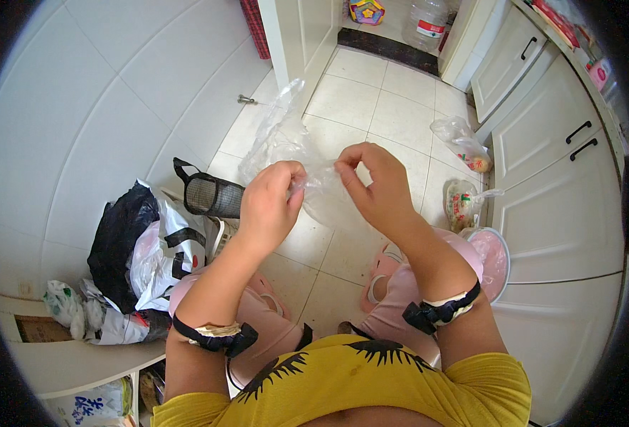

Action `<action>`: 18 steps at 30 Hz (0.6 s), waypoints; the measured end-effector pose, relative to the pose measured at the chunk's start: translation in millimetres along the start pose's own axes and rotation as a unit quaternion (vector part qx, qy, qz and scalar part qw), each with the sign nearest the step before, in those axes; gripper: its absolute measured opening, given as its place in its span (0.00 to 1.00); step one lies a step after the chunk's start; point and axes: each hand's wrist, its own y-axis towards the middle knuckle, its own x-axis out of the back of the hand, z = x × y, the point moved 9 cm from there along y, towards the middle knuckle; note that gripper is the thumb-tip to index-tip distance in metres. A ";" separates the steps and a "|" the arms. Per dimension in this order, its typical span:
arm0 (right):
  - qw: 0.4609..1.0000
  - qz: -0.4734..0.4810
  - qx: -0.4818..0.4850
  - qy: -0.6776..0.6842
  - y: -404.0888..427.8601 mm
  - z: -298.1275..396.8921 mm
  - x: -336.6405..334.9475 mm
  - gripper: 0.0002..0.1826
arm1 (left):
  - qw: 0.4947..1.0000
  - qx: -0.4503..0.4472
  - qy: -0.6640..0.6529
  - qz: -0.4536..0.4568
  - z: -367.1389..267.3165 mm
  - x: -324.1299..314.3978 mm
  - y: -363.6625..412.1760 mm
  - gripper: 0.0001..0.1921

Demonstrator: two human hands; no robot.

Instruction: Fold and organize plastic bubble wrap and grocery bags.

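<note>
A thin clear plastic bag hangs between my two hands above the tiled floor, its loose end spread up and to the left. My left hand grips the gathered film between thumb and curled fingers. With thumb and forefinger, my right hand pinches the bag's right side. The film stretches a short way from one hand to the other, and a see-through part droops below them. To the left of my left hand is a black mesh holder with a strap.
At left are a black plastic bag and a white bag. On the right, two tied plastic bags and a lined bucket stand by cabinets. An open door leads to a dark threshold.
</note>
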 end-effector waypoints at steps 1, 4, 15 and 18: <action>1.000 -0.017 -0.015 0.021 0.7 -2.4 3.4 0.06 | 1.000 0.011 0.009 0.010 3.8 -1.2 -0.7 0.16; 0.999 -0.001 -0.031 0.018 -0.6 -7.2 1.7 0.06 | 0.998 0.042 0.021 0.044 7.6 -7.9 0.9 0.16; 0.987 0.155 -0.020 0.039 -7.3 -8.6 -23.0 0.08 | 0.986 0.035 -0.146 0.068 -16.6 0.1 20.7 0.17; 0.976 0.174 -0.054 0.123 -7.4 -3.1 -18.7 0.15 | 0.967 0.092 -0.217 0.100 3.3 -9.1 16.3 0.09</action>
